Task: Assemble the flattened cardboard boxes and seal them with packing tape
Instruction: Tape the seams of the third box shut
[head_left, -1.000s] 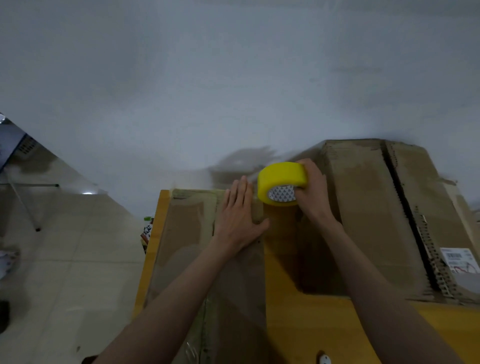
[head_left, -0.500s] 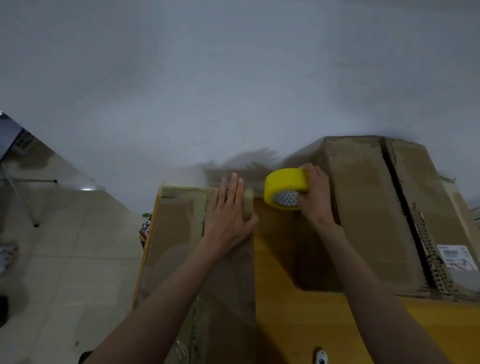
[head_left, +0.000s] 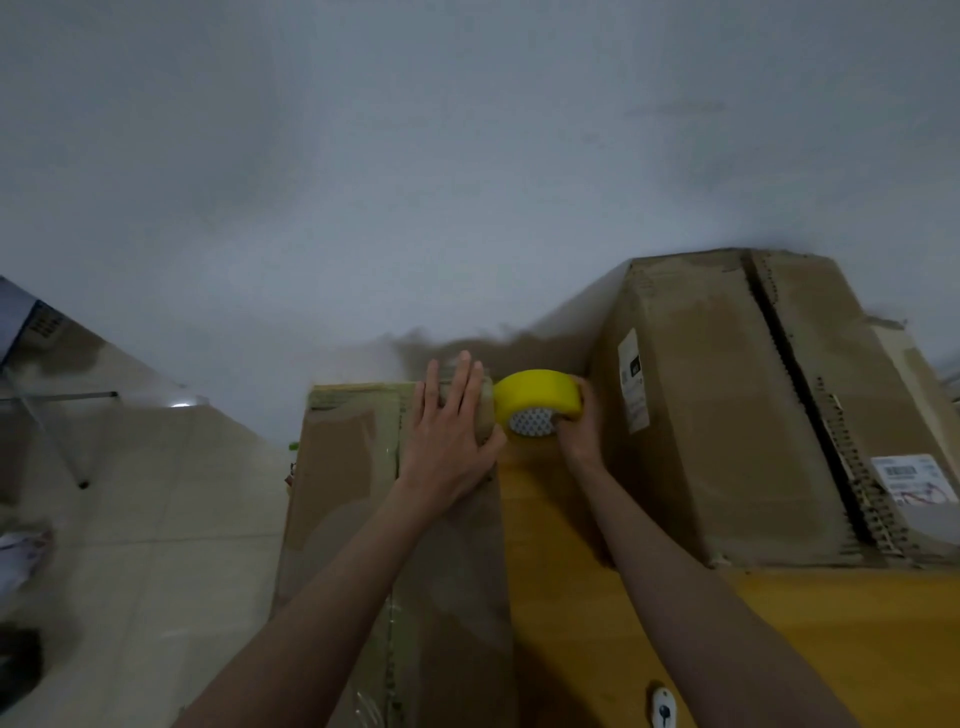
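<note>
At frame centre, left hand (head_left: 449, 441) presses flat, fingers straight, on the box (head_left: 343, 499) far end; tape roll (head_left: 537, 402), gripped by right hand (head_left: 582, 426), sits just right of those fingertips.

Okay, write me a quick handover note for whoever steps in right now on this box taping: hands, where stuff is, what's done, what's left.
Left hand: flat, fingers straight, pressing the far end of the near box.
Right hand: grips the yellow tape roll just right of that box's far corner.
Big box stands to the right on the yellow table; its top seam looks open.
Done: near box is folded up, with tape along its top seam.
Left: finish the strip at the far end, cut it, then probably seal the big box.
</note>
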